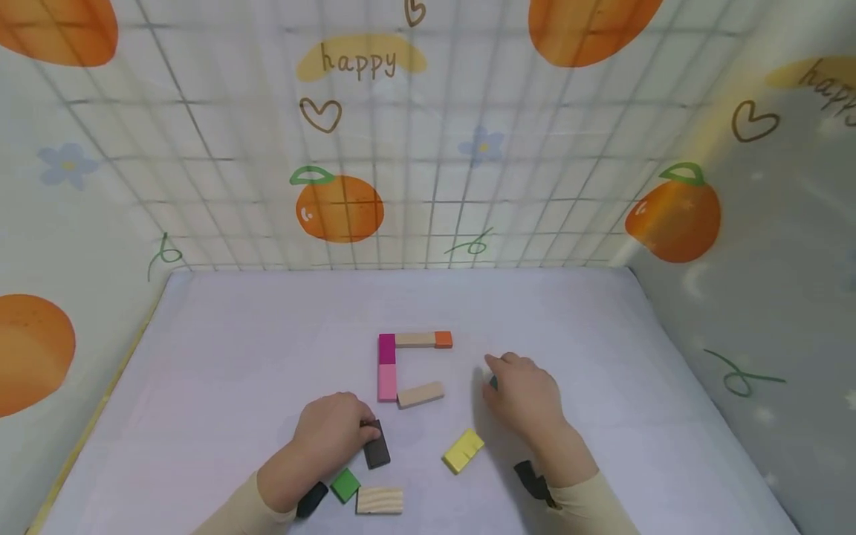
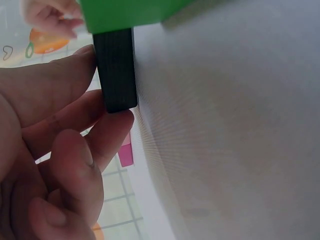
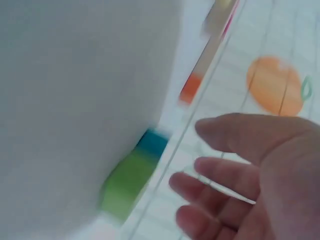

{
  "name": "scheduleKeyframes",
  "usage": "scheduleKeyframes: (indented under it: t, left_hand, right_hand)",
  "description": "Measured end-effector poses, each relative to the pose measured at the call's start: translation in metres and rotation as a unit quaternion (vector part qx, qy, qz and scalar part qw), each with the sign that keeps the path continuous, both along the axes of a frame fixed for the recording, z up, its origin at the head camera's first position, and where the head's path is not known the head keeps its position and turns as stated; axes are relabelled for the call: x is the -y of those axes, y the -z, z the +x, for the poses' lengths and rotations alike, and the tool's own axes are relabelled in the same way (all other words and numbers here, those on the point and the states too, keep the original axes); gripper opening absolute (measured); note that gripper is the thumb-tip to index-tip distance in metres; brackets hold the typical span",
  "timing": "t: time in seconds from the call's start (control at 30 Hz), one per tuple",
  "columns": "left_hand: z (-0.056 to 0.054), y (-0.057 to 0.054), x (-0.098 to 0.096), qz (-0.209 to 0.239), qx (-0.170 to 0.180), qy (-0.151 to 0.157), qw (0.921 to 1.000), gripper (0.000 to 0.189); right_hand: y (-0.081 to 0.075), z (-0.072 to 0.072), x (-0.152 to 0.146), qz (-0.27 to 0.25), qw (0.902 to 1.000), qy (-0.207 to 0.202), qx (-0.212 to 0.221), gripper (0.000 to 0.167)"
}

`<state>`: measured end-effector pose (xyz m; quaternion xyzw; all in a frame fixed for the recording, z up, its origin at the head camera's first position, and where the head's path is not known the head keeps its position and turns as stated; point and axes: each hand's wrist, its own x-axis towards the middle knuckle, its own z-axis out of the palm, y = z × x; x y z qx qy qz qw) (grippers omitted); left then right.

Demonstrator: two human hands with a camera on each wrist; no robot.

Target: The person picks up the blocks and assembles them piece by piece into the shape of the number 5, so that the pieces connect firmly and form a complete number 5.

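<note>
My left hand [image 1: 336, 423] pinches the near-black block [image 1: 377, 446] between thumb and fingertips at its far end; in the left wrist view the dark block [image 2: 117, 75] lies flat along the white surface. A green block [image 1: 345, 485] sits just nearer, overlapping it in the wrist view. On the right, my right hand [image 1: 524, 394] reaches over a teal block [image 3: 152, 142], its fingers relaxed and apart from it. Lime-green block [image 3: 127, 182] surfaces show next to the teal in the right wrist view. In the head view the hand mostly hides both.
Between the hands, magenta [image 1: 387, 348], pink [image 1: 387, 383], natural wood [image 1: 415, 339] and orange [image 1: 443, 339] blocks form an angled row. Another wood block [image 1: 420, 394] slants off the pink one. A yellow block [image 1: 463, 451] and a grained wood block [image 1: 380, 501] lie nearer.
</note>
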<state>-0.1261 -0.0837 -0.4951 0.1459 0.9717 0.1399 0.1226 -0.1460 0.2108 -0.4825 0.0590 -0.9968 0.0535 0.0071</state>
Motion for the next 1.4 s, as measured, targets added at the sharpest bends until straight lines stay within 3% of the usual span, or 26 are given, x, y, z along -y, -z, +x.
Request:
scheduleKeyframes:
  t: [0.13, 0.27, 0.7, 1.03, 1.4]
  left_hand:
    - [0.001, -0.001, 0.001, -0.009, 0.005, -0.003, 0.9999, 0.018]
    - [0.001, -0.002, 0.0, -0.01, 0.01, -0.003, 0.9999, 0.019]
    - [0.001, 0.0, -0.001, -0.003, 0.004, -0.002, 1.0, 0.017]
    - [0.003, -0.001, -0.001, 0.001, 0.002, -0.005, 1.0, 0.015]
    - [0.003, -0.001, -0.001, -0.004, 0.002, 0.0, 1.0, 0.015]
  right_hand:
    - [0.002, 0.004, -0.021, -0.01, 0.9995, 0.026, 0.012, 0.041]
    - [0.006, 0.007, -0.026, -0.024, 0.9992, 0.016, 0.028, 0.037]
    - [0.012, 0.005, 0.012, 0.001, 0.9995, -0.023, 0.024, 0.04]
    - [0.013, 0.002, 0.031, -0.005, 0.9992, -0.004, 0.04, 0.02]
    - [0.011, 0.002, 0.036, -0.02, 0.998, 0.018, 0.058, 0.033]
